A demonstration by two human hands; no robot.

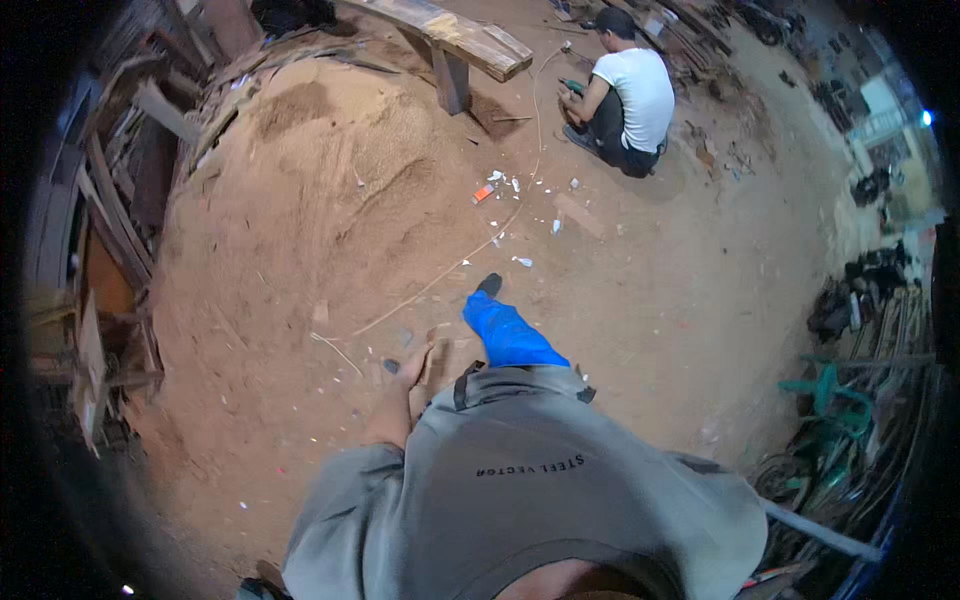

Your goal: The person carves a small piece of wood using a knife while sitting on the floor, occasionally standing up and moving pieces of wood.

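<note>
My left hand (414, 366) hangs low beside my grey shirt (540, 470) at the lower middle, above the sandy ground. A narrow brown shape is at its fingers; I cannot make out whether they grip it. My right hand is not in view. A leg in blue trousers (510, 335) with a dark shoe (489, 284) shows ahead. A thin pale cord (468, 257) runs over the ground past small white scraps (522, 261) and an orange packet (484, 192).
A person (640, 100) in a white top squats at upper right with a green tool (574, 86). A wooden bench (470, 45) stands by a sawdust mound (330, 120). Stacked timber (120, 210) lines the left; green plastic furniture (840, 400) and clutter line the right.
</note>
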